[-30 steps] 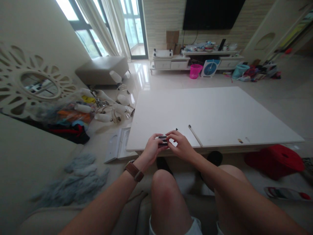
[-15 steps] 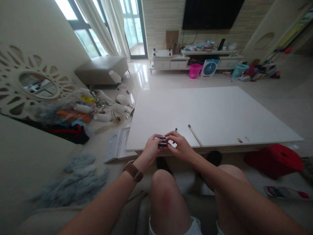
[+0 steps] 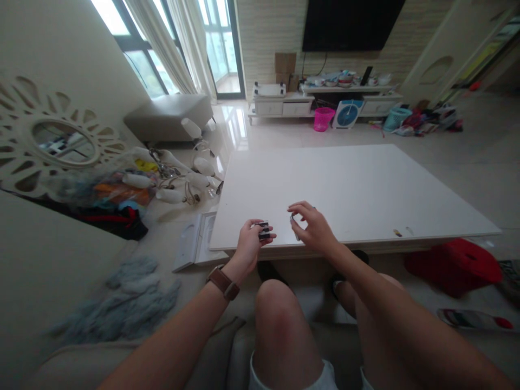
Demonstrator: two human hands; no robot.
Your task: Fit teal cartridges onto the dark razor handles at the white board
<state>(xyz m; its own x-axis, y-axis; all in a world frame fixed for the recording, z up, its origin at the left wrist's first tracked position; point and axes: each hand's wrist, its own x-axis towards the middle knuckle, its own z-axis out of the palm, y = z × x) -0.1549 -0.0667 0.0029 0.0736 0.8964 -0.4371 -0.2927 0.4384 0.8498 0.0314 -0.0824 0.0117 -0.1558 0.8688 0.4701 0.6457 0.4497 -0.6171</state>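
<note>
My left hand (image 3: 248,241), with a brown-strapped watch (image 3: 223,284) on its wrist, is closed on a small black block with light bands (image 3: 264,231), just above the table's near edge. The block's exact kind is too small to make out. To the right, my right hand (image 3: 311,225) has its thumb and index finger curled round a slim white stick with a dark tip (image 3: 296,233). Whether that stick is lifted off the white table (image 3: 345,184) I cannot tell. A second such stick is mostly hidden behind my right hand.
Small brown-and-yellow bits (image 3: 397,233) lie near the table's front edge. An open white box (image 3: 189,244) and a chandelier (image 3: 182,179) are on the floor at left. A red bundle (image 3: 459,265) stands at right. My knees are below the table edge.
My right hand has left the black block and moved right to the white stick on the table, covering the second stick. My left hand keeps the block, shifted slightly left.
</note>
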